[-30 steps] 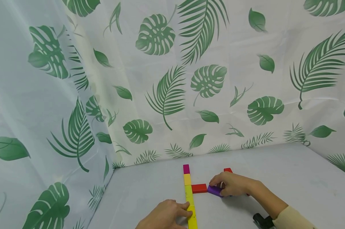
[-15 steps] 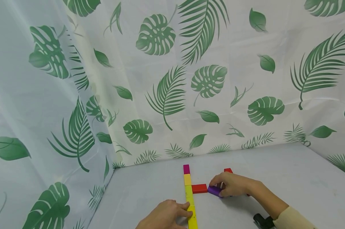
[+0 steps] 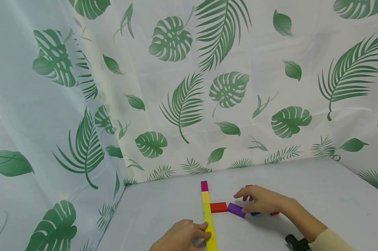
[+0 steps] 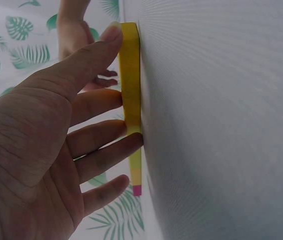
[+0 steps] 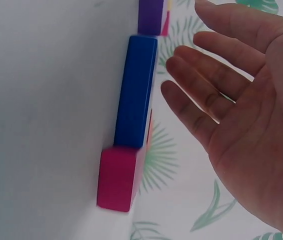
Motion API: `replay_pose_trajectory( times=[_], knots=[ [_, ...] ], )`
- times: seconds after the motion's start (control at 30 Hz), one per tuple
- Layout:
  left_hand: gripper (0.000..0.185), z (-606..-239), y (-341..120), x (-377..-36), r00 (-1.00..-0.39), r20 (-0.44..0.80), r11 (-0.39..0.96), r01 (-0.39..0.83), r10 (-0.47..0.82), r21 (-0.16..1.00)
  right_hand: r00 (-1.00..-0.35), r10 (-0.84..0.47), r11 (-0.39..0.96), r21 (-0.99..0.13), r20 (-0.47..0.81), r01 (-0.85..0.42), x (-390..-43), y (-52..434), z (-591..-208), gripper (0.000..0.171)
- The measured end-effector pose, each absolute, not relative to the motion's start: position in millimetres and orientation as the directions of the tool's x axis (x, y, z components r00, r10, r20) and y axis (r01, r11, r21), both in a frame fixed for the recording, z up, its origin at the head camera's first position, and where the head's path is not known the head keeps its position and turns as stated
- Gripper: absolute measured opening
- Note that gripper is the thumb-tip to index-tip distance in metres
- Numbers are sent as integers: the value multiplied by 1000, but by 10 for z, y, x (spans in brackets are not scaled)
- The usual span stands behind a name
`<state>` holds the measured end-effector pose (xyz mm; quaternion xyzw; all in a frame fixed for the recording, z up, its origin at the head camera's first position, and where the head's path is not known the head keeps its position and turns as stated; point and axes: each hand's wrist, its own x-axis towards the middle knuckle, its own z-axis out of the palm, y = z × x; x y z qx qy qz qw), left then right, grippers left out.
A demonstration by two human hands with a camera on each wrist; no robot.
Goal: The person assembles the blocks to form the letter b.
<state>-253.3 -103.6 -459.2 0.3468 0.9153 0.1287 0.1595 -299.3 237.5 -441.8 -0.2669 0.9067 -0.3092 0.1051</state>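
My left hand (image 3: 180, 235) rests its fingertips on a row of yellow blocks (image 3: 208, 216); in the left wrist view the thumb (image 4: 112, 32) touches the near end. An orange-yellow block (image 3: 206, 197) and a magenta block (image 3: 204, 185) top that row. From its side a red block (image 3: 218, 207) runs right, followed by a slightly angled purple block (image 3: 236, 210). My right hand (image 3: 264, 199) hovers beside the purple block with loosely spread fingers, holding nothing. A blue block (image 5: 135, 92) and a pink block (image 5: 116, 180) lie end to end below it in the right wrist view.
Another red block (image 3: 249, 185) shows partly behind the right hand. A black device (image 3: 297, 242) sits by the right wrist. A leaf-patterned curtain (image 3: 189, 157) hangs along the back and left of the white table (image 3: 157, 198).
My right hand has let go of the purple block and lifted slightly up and right, uncovering more of it and part of the blue block. My left hand has stayed put.
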Motion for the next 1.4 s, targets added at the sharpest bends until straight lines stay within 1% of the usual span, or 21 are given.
replay_pose_trajectory(
  times=[0.17, 0.27, 0.57, 0.8, 1.17, 1.4],
  knots=[
    [48, -4588, -1039, -2535, -698, -196, 714, 609, 689, 345, -818, -575, 652, -593, 21, -473, -2973, 2515, -4424, 47],
    [48, -4584, -1042, -2533, -690, -192, 707, 619, 697, 342, -811, -584, 647, -589, 26, -485, -2956, 2589, -4421, 47],
    [48, -4581, -1047, -2522, -692, -198, 710, 612, 694, 348, -822, -569, 656, -609, -11, -445, -2964, 2709, -4451, 47],
    [50, -4577, -1040, -2525, -695, -194, 711, 612, 692, 345, -810, -586, 648, -613, -22, -452, -2996, 2738, -4486, 48],
    [49, -4566, -1034, -2506, -694, -189, 711, 622, 695, 330, -811, -582, 664, -607, -54, -436, -2995, 2720, -4470, 36],
    [48, -4567, -1035, -2502, -702, -191, 718, 609, 686, 338, -808, -587, 681, -570, -51, -459, -3007, 2714, -4471, 32]
  ],
)
